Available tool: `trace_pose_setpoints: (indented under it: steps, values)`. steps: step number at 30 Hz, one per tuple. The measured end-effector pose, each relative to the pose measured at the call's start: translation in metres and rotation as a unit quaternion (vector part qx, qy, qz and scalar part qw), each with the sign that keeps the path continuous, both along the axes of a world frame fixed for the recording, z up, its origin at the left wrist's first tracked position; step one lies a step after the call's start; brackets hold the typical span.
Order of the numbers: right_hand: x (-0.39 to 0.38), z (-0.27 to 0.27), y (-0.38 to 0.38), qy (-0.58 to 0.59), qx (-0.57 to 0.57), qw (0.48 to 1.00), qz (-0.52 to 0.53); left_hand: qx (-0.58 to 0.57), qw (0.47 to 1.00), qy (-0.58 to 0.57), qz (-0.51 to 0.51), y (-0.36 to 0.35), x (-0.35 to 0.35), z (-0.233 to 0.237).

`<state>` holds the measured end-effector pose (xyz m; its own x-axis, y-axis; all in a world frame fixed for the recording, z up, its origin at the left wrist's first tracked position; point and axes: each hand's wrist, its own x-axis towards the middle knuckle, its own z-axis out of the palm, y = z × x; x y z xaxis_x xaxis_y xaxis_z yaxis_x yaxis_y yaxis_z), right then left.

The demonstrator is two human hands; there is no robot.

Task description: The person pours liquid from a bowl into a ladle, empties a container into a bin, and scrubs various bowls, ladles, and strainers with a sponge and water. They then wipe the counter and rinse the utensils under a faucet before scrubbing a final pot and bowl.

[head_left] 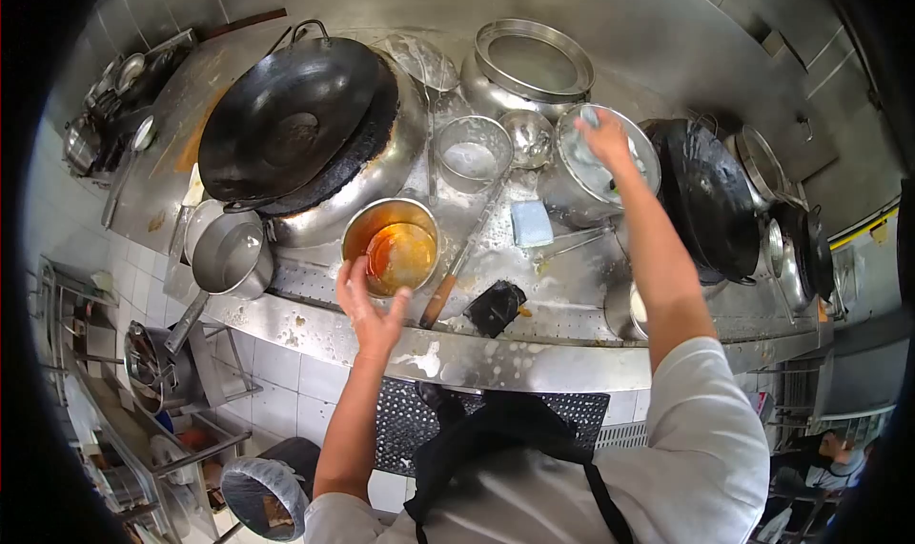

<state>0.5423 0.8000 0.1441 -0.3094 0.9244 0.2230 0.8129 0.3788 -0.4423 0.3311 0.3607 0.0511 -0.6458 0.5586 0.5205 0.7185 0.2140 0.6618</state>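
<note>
My left hand [370,311] is at the near side of a round metal pot [353,231], its thumb and fingers spread apart and overlapping the rim. Orange-red liquid [405,256] covers the pot's bottom. To the right, my right hand [607,139] reaches over a larger metal pot [648,168] with cloudy contents. Its fingers are closed around a small pale bluish thing [588,116], whose kind I cannot tell. A folded light-blue cloth [532,224] lies between the two pots. Close to the left pot, a long tool with a wooden handle [438,301] rests on the steel counter.
A big black wok [286,115] stands on the left burner, another dark wok [710,201] on the right. Behind are a small pot [474,177], a perforated ladle [526,139] and a wide pot [534,30]. A black scraper-like piece [496,308] lies near the front edge.
</note>
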Motion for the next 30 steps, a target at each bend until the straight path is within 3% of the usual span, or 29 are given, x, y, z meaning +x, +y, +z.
trace_pose_setpoints:
  steps: [1,2,3,4,5,6,9,11,12,13,14,15,17,19,20,21,22,23,25,26,28,29,30]
  values:
    - [0.01,-0.013,0.008,-0.173,-0.023,0.984,0.036,0.042,0.995,-0.084,0.046,0.001,0.0,-0.012]
    - [0.016,-0.025,0.011,-0.342,-0.044,0.936,0.069,0.026,0.979,-0.183,0.09,0.005,0.0,-0.02]
    - [0.017,-0.034,0.012,-0.372,-0.077,0.922,0.077,0.083,0.955,-0.275,0.074,0.011,-0.002,-0.031]
    - [0.025,-0.06,0.016,-0.373,-0.02,0.926,0.052,0.139,0.92,-0.363,0.056,0.017,-0.006,-0.043]
    - [0.027,-0.079,0.029,-0.402,-0.081,0.91,0.066,0.195,0.874,-0.443,0.039,0.021,-0.013,-0.055]
    - [0.028,-0.091,0.04,-0.407,-0.119,0.902,0.076,0.154,0.872,-0.459,0.079,0.022,-0.02,-0.07]
    - [0.031,-0.103,0.055,-0.398,-0.168,0.898,0.081,0.063,0.764,-0.638,0.074,0.023,-0.014,-0.014]
    - [0.036,-0.079,0.064,-0.325,-0.162,0.93,0.051,0.092,0.791,-0.602,0.049,0.029,-0.012,-0.023]
    - [0.04,-0.061,0.062,-0.199,-0.176,0.964,0.01,0.114,0.805,-0.581,0.034,0.031,-0.016,-0.042]
    - [0.04,-0.037,0.046,0.063,-0.204,0.976,-0.041,0.14,0.817,-0.558,0.025,0.031,-0.021,-0.058]
    - [0.017,0.017,-0.002,0.163,-0.202,0.963,-0.068,0.145,0.825,-0.545,0.028,0.035,-0.026,-0.068]
    - [-0.004,0.038,-0.027,0.281,-0.233,0.929,-0.071,0.148,0.833,-0.533,0.028,0.042,-0.03,-0.074]
    - [-0.045,0.054,-0.083,0.116,-0.243,0.962,0.043,0.122,0.856,-0.502,-0.026,0.054,-0.039,-0.072]
    - [-0.101,0.004,-0.145,0.179,-0.12,0.945,0.247,0.139,0.819,-0.557,-0.023,0.067,-0.038,-0.062]
    - [-0.122,-0.039,-0.154,0.091,-0.042,0.951,0.294,0.127,0.812,-0.57,-0.023,0.07,-0.035,-0.043]
    - [-0.143,-0.019,-0.202,0.097,-0.098,0.937,0.321,0.115,0.805,-0.582,-0.021,0.069,-0.035,-0.033]
    - [-0.167,-0.025,-0.221,0.032,-0.096,0.949,0.299,0.137,0.814,-0.563,-0.044,0.07,-0.039,-0.046]
    - [-0.181,-0.03,-0.232,-0.035,-0.094,0.956,0.276,0.118,0.853,-0.509,0.0,0.066,-0.037,-0.044]
    - [-0.18,-0.047,-0.245,-0.093,0.113,0.918,0.368,0.077,0.911,-0.395,0.09,0.059,-0.024,-0.033]
    - [-0.18,-0.058,-0.249,-0.12,0.216,0.879,0.407,0.121,0.961,-0.181,0.172,0.059,-0.016,-0.03]
    - [-0.178,-0.1,-0.237,-0.27,0.193,0.828,0.453,-0.006,0.999,-0.003,0.044,0.03,-0.009,-0.003]
    - [-0.18,-0.125,-0.231,-0.342,0.179,0.794,0.469,-0.07,0.993,0.087,-0.024,0.018,-0.007,0.004]
    - [-0.194,-0.13,-0.231,-0.387,-0.016,0.812,0.436,-0.091,0.989,0.086,-0.079,0.013,-0.007,-0.002]
